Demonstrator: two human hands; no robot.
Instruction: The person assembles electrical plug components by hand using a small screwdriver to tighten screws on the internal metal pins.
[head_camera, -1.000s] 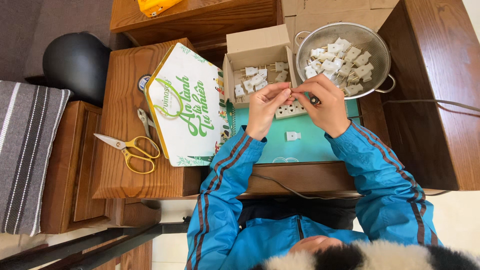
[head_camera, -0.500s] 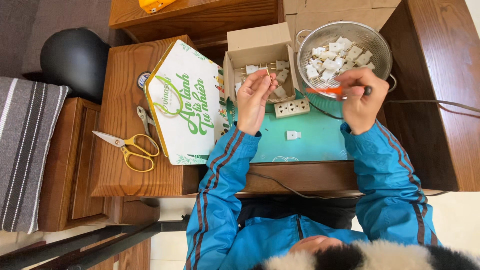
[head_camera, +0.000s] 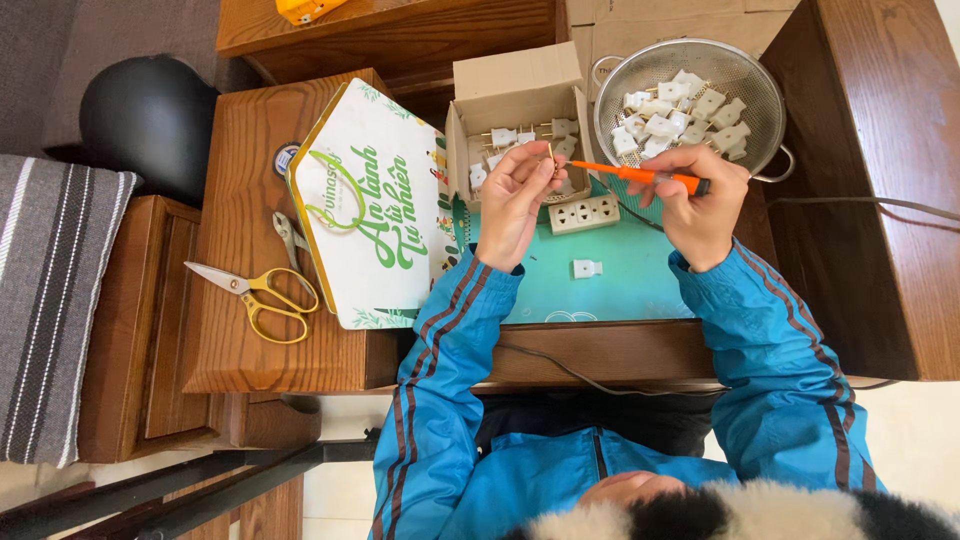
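Note:
My left hand (head_camera: 512, 205) pinches a small white plug part with brass prongs (head_camera: 549, 158) just in front of an open cardboard box (head_camera: 512, 78) of similar white plugs. My right hand (head_camera: 703, 205) grips an orange-handled screwdriver (head_camera: 632, 173). Its tip points left, right at the part in my left hand. Below both hands lie a white socket strip (head_camera: 585, 213) and a small white piece (head_camera: 586, 267) on a teal mat (head_camera: 630, 290).
A metal colander (head_camera: 762, 88) of several white plug parts stands at the back right. To the left lie a white-and-green tin (head_camera: 375, 215), pliers (head_camera: 287, 236) and yellow-handled scissors (head_camera: 258, 294) on a wooden stand. A black round object (head_camera: 150, 120) and a striped cushion (head_camera: 50, 300) sit far left.
My hands parted from over the socket strip. My left hand reached into the cardboard box and came back with a plug part; my right hand brought the screwdriver tip to it.

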